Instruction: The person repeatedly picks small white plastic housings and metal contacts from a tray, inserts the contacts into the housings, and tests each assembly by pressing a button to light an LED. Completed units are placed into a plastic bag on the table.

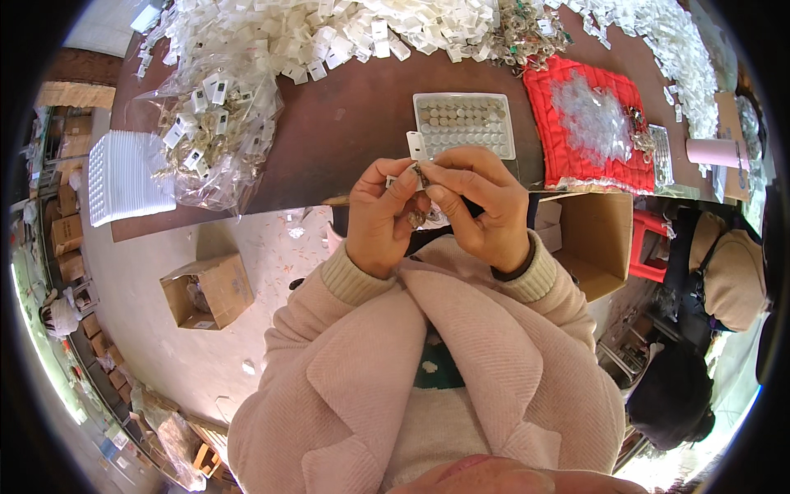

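Note:
At the table's near edge my left hand [383, 216] and my right hand [481, 202] meet, fingers pinched together. A small white plastic case [417, 146] with a dark spot sticks up between the fingertips. A bundle of thin coiled wire [417, 217] hangs below the left fingers; its link to the case is hidden. My right thumb and forefinger press on a small part that I cannot make out. Just beyond the hands stands a white tray [511, 142] with rows of round coin-like discs in some of its wells.
White plastic pieces [329, 33] are heaped along the table's [354, 107] far side, beside tangled wires [527, 33]. On the left are a bag of wired cases [218, 123] and stacked trays [127, 177]. A red cloth [568, 165] bears clear pieces. Cardboard boxes [226, 288] stand below.

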`<action>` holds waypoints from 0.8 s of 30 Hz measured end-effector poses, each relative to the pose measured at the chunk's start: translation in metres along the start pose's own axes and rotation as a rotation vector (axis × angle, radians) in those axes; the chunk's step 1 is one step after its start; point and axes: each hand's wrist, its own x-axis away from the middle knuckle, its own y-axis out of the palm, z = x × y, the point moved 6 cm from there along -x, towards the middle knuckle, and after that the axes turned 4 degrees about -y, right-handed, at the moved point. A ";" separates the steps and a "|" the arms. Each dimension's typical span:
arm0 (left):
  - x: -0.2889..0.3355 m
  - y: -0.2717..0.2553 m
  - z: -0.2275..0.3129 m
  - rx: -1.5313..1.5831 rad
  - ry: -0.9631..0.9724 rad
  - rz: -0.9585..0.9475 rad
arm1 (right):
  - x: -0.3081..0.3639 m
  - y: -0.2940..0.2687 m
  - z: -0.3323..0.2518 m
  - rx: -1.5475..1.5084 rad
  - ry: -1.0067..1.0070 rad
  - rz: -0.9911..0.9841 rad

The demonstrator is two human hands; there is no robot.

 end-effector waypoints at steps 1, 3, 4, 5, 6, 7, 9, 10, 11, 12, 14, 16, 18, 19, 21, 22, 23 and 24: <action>0.000 -0.001 0.000 -0.002 0.001 0.017 | 0.002 0.002 -0.001 0.002 -0.021 0.006; 0.000 -0.002 0.000 -0.012 0.001 0.039 | 0.004 0.006 0.000 0.020 -0.036 0.023; 0.000 -0.002 0.000 -0.019 0.002 0.042 | 0.006 0.007 -0.001 0.034 -0.048 0.032; 0.000 -0.002 0.001 -0.026 0.002 0.041 | 0.007 0.007 -0.002 0.026 -0.046 0.030; 0.000 -0.001 0.002 -0.012 -0.009 0.024 | 0.007 0.008 -0.003 0.017 -0.043 0.026; 0.000 0.000 0.003 0.001 -0.022 0.003 | 0.007 0.008 -0.003 0.017 -0.045 0.024; 0.001 0.002 0.005 0.005 -0.033 -0.012 | 0.003 0.003 0.005 -0.085 0.101 0.053; 0.002 0.003 0.003 -0.007 -0.032 -0.013 | 0.001 -0.001 0.007 -0.139 0.141 0.078; 0.002 0.006 0.003 0.035 -0.083 -0.069 | 0.005 0.007 0.028 -0.364 0.506 0.113; 0.002 0.006 0.003 0.012 -0.084 -0.055 | 0.004 0.012 0.037 -0.527 0.651 0.069; 0.002 0.007 0.001 -0.032 -0.091 -0.044 | 0.004 0.019 0.043 -0.720 0.795 -0.022; 0.003 0.010 0.001 0.010 -0.145 -0.099 | 0.005 0.015 0.043 -0.642 0.745 0.044; 0.002 0.009 0.000 0.057 -0.131 -0.087 | 0.004 0.012 0.036 -0.589 0.580 0.106; 0.002 0.009 -0.003 0.047 -0.141 -0.064 | 0.003 0.012 0.030 -0.567 0.455 0.127; 0.003 0.012 -0.003 0.107 -0.173 -0.117 | -0.002 0.008 0.017 -0.507 0.139 0.134; 0.004 0.008 -0.003 0.090 -0.128 -0.022 | -0.002 0.008 0.015 -0.457 0.081 0.096; 0.005 0.005 -0.002 0.079 -0.154 0.015 | -0.002 0.007 0.011 -0.415 0.008 0.057; 0.005 0.010 -0.003 0.113 -0.168 -0.052 | -0.003 0.007 0.009 -0.372 -0.051 0.032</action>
